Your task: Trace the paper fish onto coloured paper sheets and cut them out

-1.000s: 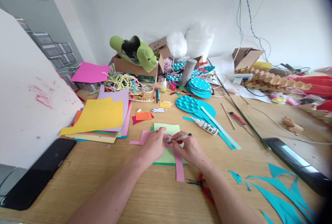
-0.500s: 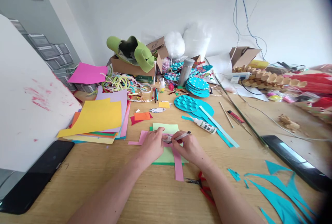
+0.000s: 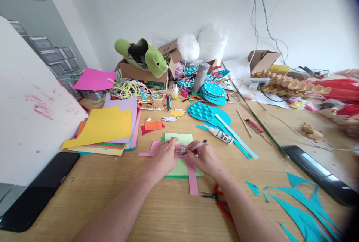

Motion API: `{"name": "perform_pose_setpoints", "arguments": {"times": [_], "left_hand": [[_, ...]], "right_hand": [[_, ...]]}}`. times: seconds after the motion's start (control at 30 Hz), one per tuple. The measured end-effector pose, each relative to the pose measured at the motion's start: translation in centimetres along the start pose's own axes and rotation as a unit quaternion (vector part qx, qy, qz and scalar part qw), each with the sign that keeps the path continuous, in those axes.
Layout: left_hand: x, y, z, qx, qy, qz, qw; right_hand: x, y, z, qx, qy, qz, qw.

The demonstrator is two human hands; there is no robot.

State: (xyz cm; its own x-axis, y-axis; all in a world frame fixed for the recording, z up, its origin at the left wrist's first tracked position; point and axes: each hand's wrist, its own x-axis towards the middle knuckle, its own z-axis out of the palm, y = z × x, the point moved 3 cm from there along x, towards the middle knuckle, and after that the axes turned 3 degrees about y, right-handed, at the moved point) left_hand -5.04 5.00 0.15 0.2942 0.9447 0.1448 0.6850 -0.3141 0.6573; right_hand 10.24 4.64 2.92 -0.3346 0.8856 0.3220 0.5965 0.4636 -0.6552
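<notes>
- Right hand (image 3: 206, 157): one, pinching one pen (image 3: 199, 145) between thumb and fingers; the pen sloped down leftward to the paper cutout.
- Left hand (image 3: 167, 154): one, pressed down with the visible fingers close together at the cutout's left side; whether the hidden fingers gripped anything could not be told.
- Paper cutout (image 3: 181, 150): one, between the hands, on pink paper (image 3: 193, 182) that extended left and near.
- Backing: one pale green sheet (image 3: 181, 169) lay under the pink paper, over one darker green sheet (image 3: 176, 177).
- Scissors (image 3: 221, 198): one red-handled pair, open-bladed tips pointing left, partly covered by the right forearm.
- Glue bottle (image 3: 223, 136): one, lying on its side, far right of the hands.
- Fish-shaped cutout (image 3: 169, 119): one, on the far side, near one small yellow paper piece (image 3: 177, 113).
- Paper stack (image 3: 105, 122): one, multicoloured, at left.
- Black devices: two, one at left (image 3: 42, 189), one at right (image 3: 319, 173).
- Metal flask (image 3: 201, 78): one, standing at the far side.
</notes>
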Motion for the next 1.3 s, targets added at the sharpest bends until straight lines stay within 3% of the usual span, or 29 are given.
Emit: {"name": "perform_pose_setpoints", "arguments": {"times": [0.83, 1.3], "left_hand": [[-0.1, 0.2, -0.1, 0.021, 0.004, 0.008, 1.0], [-0.2, 0.9, -0.3, 0.047, -0.006, 0.005, 0.999]], "right_hand": [[0.0, 0.3, 0.1, 0.013, 0.013, 0.003, 1.0], [0.1, 1.0, -0.8, -0.012, 0.027, 0.058, 0.998]]}}
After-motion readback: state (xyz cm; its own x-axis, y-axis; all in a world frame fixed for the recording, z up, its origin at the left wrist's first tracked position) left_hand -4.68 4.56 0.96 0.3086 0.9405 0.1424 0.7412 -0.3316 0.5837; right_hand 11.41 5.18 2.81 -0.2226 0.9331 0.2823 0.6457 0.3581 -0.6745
